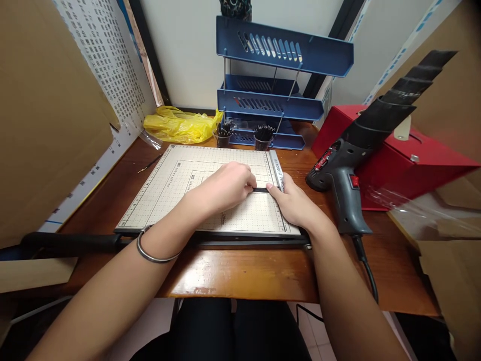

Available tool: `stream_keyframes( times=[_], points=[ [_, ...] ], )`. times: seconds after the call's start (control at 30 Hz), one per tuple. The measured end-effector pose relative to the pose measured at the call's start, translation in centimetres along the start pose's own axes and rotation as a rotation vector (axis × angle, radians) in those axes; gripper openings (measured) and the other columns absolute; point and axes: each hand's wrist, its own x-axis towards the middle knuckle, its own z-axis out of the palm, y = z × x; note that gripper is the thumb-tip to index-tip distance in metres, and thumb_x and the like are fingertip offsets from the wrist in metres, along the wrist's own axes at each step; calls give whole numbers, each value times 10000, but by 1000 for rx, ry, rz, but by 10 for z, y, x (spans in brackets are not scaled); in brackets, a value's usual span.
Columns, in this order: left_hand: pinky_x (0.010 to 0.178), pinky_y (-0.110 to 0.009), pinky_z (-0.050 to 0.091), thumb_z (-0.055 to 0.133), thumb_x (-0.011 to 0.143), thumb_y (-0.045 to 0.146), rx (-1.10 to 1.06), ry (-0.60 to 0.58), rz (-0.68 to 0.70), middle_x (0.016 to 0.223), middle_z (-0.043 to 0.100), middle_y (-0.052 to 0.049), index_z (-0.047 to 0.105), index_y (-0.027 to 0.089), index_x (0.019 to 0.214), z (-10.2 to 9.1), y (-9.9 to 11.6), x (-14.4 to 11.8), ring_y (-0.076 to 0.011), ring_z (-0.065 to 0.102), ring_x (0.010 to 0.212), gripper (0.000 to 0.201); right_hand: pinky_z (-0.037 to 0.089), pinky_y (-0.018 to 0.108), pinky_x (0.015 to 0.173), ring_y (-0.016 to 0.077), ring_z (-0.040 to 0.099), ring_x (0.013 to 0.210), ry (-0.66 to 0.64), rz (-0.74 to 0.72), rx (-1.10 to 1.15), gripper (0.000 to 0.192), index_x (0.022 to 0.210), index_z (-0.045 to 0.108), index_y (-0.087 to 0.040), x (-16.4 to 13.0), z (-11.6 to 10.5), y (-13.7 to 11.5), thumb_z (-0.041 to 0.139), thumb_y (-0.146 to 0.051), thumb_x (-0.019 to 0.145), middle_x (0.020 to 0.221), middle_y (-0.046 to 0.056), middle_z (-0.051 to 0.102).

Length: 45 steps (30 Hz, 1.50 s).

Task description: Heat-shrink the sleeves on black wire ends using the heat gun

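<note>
A small bundle of thin black strands (261, 190) lies across the right side of a gridded paper trimmer board (169, 200). My left hand (232, 184) pinches the left end of the bundle, its fingertips partly hidden behind the hand. At the other end, my right hand (293, 200) presses its thumb on the strands, with its fingers over the grey metal edge guide (277, 168). The trimmer's black handle (71, 240) sticks out to the left along the near edge. I cannot make out exactly what the strands are.
Two small cups (262, 143) of black strands stand behind the board, below a blue tiered rack (270, 103). A yellow plastic bag (182, 125) lies back left. On the right are a heat gun (347, 185) with its cord and a red box (387, 170). Cardboard walls flank the wooden table (240, 273).
</note>
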Motion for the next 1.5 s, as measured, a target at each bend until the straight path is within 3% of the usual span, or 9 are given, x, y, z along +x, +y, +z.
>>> stream_keyframes(
  times=[0.23, 0.7, 1.1, 1.37, 1.43, 1.5],
  points=[
    [862, -350, 521, 599, 878, 114, 0, -3, -7, 968, 790, -93, 830, 184, 961, -6, -5, -5, -232, 710, 888, 256, 386, 532, 1146, 376, 483, 1394, -13, 1, -26, 585, 1438, 418, -104, -1, -1, -2, 384, -497, 1006, 1512, 233, 504],
    [729, -337, 483, 590, 908, 197, 242, 1, -179, 1003, 796, -64, 835, 257, 934, -14, 11, -17, -255, 705, 923, 254, 371, 523, 1177, 364, 478, 1410, -2, -1, -26, 628, 1485, 397, -125, 0, -1, -1, 397, -518, 995, 1543, 205, 493],
    [804, -351, 488, 621, 890, 231, 242, -2, -222, 1017, 794, -57, 828, 264, 913, -22, 6, -22, -259, 697, 972, 211, 363, 518, 1180, 353, 472, 1419, -5, 3, -35, 616, 1470, 397, -112, 1, 0, 0, 391, -511, 1001, 1532, 223, 496],
    [741, -356, 518, 511, 944, 178, 324, -20, -147, 1069, 781, -101, 754, 176, 1066, -16, 20, -23, -288, 729, 971, 273, 375, 526, 1166, 361, 488, 1405, -7, -13, -26, 582, 1438, 415, -138, 1, 0, 1, 398, -515, 995, 1520, 215, 511],
    [821, -382, 546, 471, 978, 188, 310, -38, -87, 1175, 758, -135, 711, 121, 1168, -3, 33, -24, -290, 734, 1011, 313, 383, 527, 1158, 361, 493, 1402, -3, -23, -16, 557, 1404, 436, -151, 2, 0, 2, 400, -522, 990, 1508, 216, 520],
    [1059, -437, 482, 404, 1043, 250, 312, -7, -21, 1455, 609, -188, 570, 69, 1406, 14, 49, -28, -304, 627, 1285, 438, 408, 529, 1133, 359, 519, 1373, 1, -26, -4, 501, 1355, 459, -168, 2, 0, 4, 401, -504, 987, 1480, 214, 545]
  ],
)
